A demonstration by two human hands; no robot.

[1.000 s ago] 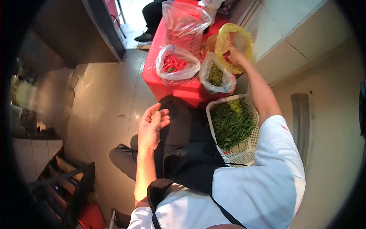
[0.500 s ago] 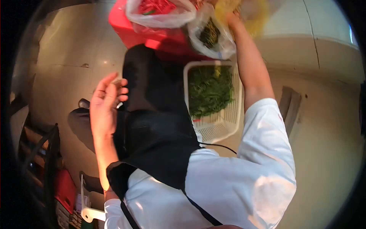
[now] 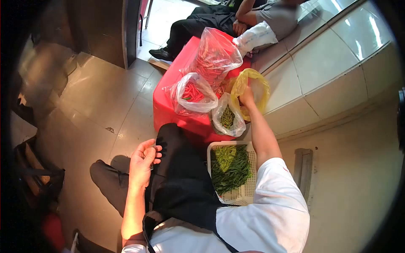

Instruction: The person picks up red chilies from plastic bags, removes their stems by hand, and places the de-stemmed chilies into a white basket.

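My right hand (image 3: 247, 98) reaches into the mouth of a yellow plastic bag (image 3: 262, 90); its fingers are hidden there. Beside that bag, a clear bag (image 3: 228, 118) holds small green items. A white bag (image 3: 195, 95) with red chillies stands on the red stool (image 3: 163, 103), and a larger clear bag (image 3: 213, 57) of red chillies is behind it. My left hand (image 3: 144, 158) is over my thigh, palm up, with its fingers curled and thumb bent in; whatever it holds is too small to name. Below the stool, green leaves (image 3: 231, 168) lie in a white basket (image 3: 211, 148).
Another person (image 3: 211, 21) in dark trousers sits beyond the stool, near a white package (image 3: 258, 38). A tiled ledge (image 3: 295, 76) runs along the right. A dark wooden panel (image 3: 99, 29) stands at the upper left, and a dark rack (image 3: 36, 168) at the left edge.
The view has tilted up, bringing the whole stool and the seated person into sight. My right hand is still at the yellow bag, and my left hand remains curled near my leg.
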